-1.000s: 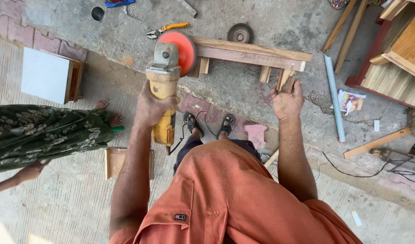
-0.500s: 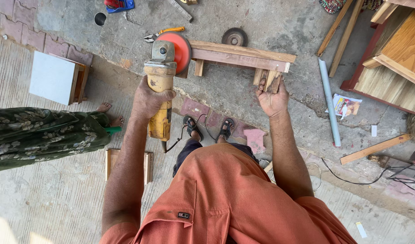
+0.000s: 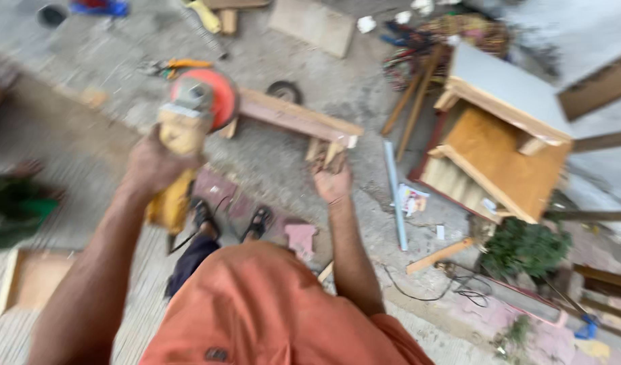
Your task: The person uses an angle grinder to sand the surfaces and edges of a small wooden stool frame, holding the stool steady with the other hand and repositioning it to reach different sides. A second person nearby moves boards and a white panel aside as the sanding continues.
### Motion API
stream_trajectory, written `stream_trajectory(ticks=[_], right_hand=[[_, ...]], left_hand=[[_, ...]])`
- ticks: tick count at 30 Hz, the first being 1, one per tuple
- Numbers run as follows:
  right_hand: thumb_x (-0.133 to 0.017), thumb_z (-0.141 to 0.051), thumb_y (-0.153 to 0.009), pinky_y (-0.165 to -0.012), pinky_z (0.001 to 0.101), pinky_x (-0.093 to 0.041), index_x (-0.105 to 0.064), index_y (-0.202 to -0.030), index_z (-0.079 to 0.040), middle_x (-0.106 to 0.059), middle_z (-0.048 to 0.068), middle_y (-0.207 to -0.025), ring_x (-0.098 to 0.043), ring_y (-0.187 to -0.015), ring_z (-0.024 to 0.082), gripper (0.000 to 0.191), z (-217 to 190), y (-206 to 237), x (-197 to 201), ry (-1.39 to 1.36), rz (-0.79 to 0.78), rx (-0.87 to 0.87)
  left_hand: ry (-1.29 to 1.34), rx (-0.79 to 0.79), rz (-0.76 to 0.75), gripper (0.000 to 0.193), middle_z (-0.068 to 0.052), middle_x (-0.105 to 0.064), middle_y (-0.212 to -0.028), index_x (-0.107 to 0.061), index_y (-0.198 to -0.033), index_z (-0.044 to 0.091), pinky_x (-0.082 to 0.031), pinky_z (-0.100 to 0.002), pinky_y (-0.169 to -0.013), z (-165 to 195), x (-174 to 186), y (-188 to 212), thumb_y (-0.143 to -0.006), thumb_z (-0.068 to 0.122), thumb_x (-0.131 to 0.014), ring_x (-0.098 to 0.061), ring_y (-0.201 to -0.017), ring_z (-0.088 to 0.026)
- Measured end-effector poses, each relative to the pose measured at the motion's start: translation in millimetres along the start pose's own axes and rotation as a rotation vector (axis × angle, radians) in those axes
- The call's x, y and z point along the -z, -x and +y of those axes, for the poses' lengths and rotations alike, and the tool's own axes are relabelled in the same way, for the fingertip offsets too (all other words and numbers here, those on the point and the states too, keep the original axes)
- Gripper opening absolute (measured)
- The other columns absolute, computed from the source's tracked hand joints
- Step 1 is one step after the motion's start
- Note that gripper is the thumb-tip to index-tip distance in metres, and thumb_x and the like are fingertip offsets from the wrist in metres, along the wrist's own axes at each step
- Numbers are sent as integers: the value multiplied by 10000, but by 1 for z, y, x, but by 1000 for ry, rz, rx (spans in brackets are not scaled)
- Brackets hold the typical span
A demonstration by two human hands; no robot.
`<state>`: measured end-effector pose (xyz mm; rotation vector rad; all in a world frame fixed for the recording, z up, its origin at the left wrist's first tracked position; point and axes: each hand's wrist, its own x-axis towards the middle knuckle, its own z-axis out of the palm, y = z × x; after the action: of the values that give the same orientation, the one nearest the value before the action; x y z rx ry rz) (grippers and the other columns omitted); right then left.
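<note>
My left hand (image 3: 155, 165) grips a yellow angle grinder (image 3: 178, 138) with an orange disc guard (image 3: 212, 94), held above the concrete ground. The grinder's head sits at the left end of a low wooden frame (image 3: 297, 118) made of a long plank on short legs. My right hand (image 3: 332, 181) is closed on a short leg at the frame's right end. The view is motion-blurred. My feet in sandals (image 3: 233, 220) stand below the frame, and my orange shirt fills the bottom.
A wooden box cabinet (image 3: 500, 145) stands at right with a grey pipe (image 3: 395, 196) and sticks beside it. Pliers (image 3: 168, 66) and a loose disc (image 3: 285, 90) lie beyond the frame. Another person's green sleeve (image 3: 13, 209) is at left. Cables (image 3: 452, 284) trail at lower right.
The camera has swung right and blurred. My right hand has moved onto the frame's right leg and closed on it. The grinder stays in my left hand by the frame's left end.
</note>
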<state>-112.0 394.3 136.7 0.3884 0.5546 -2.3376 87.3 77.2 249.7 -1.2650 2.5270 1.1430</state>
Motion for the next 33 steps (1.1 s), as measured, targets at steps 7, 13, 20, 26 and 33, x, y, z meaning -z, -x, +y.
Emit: stream_trajectory(ticks=[7,13,20,26,33], right_hand=[[-451,-468,-1099,-865,356,-487,-643,-1278,-98,-692,83,-1037,-620,-913,207,454,6,-3,22,94,-166,3],[-446,-479,-1095,-857,343,-463,-645,-1308,-79,-685,65,-1011,-599,-897,185,495,4,-10,36,144,-179,30],[-471,-478,-1090,-858,343,-449,-658,-1268,-106,-681,66,-1010,-585,-904,185,452,8,-10,35,149,-158,44],[-554,-496,-1035,-860,347,-445,-674,-1239,-76,-684,56,-1025,-581,-935,184,483,8,-6,37,100,-179,24],[-574,-451,-1037,-902,371,-465,-667,-1219,-87,-679,85,-1078,-595,-973,215,418,7,-1,30,54,-168,8]], left_hand=[[110,-69,-99,836,-172,-746,-1148,-597,-1298,13,-565,-408,-944,19,-1,20,-605,377,-891,-730,-1067,-292],[28,-54,-193,898,-169,-731,-1128,-522,-1365,25,-563,-390,-979,44,-14,22,-626,382,-887,-726,-1065,-283],[9,-94,-170,908,-157,-729,-1126,-496,-1383,44,-570,-399,-952,41,-15,17,-635,376,-891,-721,-1034,-287],[75,-73,-45,740,-147,-749,-1083,-582,-1272,21,-583,-407,-898,20,8,19,-665,313,-888,-737,-980,-273],[33,-118,-214,729,-151,-757,-1064,-584,-1228,39,-604,-406,-867,62,-20,26,-621,317,-874,-754,-974,-272]])
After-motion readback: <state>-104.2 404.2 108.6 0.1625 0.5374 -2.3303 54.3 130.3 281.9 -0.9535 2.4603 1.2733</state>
